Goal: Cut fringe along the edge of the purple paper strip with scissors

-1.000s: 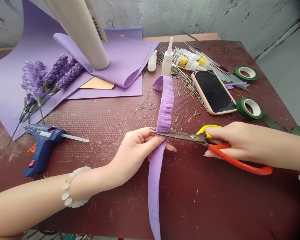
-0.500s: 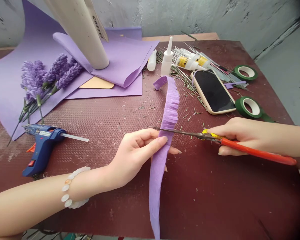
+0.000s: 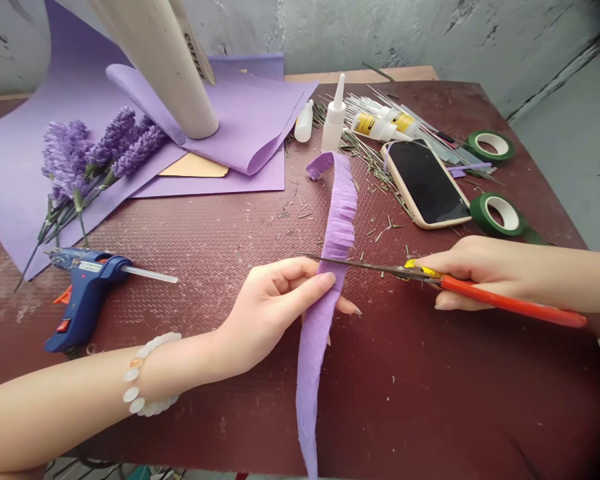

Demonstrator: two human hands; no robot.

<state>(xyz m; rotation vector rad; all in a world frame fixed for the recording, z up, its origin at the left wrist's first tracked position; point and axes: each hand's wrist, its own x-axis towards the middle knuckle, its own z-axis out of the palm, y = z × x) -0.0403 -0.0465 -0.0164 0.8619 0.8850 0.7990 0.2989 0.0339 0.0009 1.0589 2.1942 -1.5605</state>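
Purple crepe-paper strip (image 3: 314, 333): over the middle of the bench (image 3: 405, 400), long axis running from the near edge toward the far edge. Your left hand (image 3: 280, 293) is the nearer, thumb and fingers pinched on the strip; fringed length lies beyond them, plain length toward the near edge. The scissors (image 3: 453, 285) cross the strip roughly square, just beyond your thumb; blade gap, cannot tell. Your right hand (image 3: 473, 270) is wrapped around their handles, toward the right edge. Smartphone (image 3: 430, 183) lies toward the far right corner.

One strip (image 3: 313, 360), two tape rolls (image 3: 480, 221) (image 3: 475, 145)
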